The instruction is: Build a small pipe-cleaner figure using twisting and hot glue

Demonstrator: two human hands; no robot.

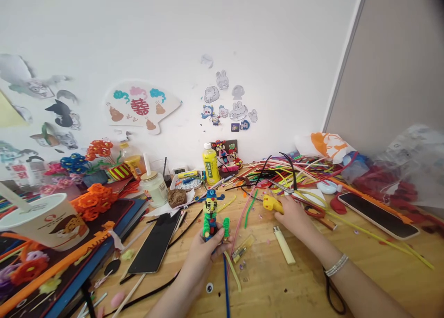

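Note:
Near the middle of the table, my left hand (pixel 210 244) closes around the lower part of a small pipe-cleaner figure (pixel 210 211). The figure stands upright, with a blue hat, a yellow face and green arms; its lower end is partly hidden by my fingers. To the right, my right hand (pixel 289 212) grips a yellow glue gun (pixel 272 203), whose handle is mostly covered by the hand. Just below that hand lies a pale yellow lighter (pixel 283 246). A green pipe cleaner (pixel 250 210) lies between the two hands.
A heap of coloured pipe cleaners (pixel 249 172) runs along the wall beside a yellow bottle (pixel 211 164). A dark phone (pixel 156 244) lies left, another phone (pixel 378 214) right. A paper cup (pixel 45 221) stands at far left. Scissors (pixel 279 185) lie behind my right hand.

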